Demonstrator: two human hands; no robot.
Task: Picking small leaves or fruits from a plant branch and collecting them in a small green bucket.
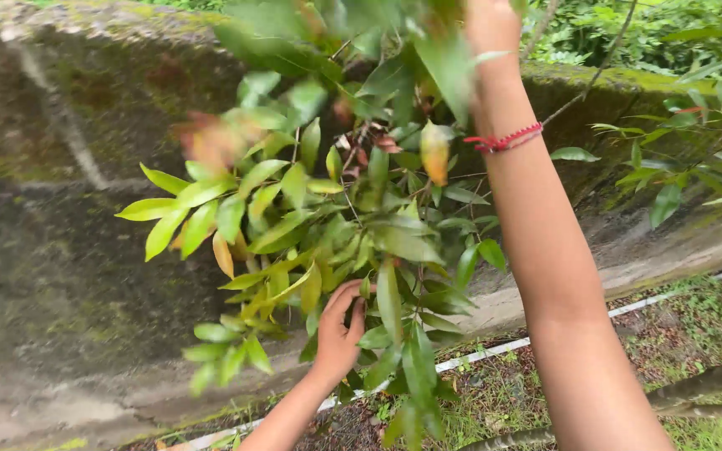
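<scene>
A leafy branch [327,209] with green, yellow and reddish leaves hangs in front of me. My left hand [340,330] reaches up from below into its lower leaves, fingers curled around a leaf or twig. My right arm, with a red thread bracelet [507,139] on the wrist, stretches up high. My right hand [488,21] is at the top edge among the upper leaves, partly cut off, so its grip is hidden.
A mossy concrete wall [68,167] stands behind the branch. A concrete ledge [678,250] runs along its base. Below lie a thin white pipe [495,349] and grassy ground [695,326]. More green foliage [712,134] fills the right side.
</scene>
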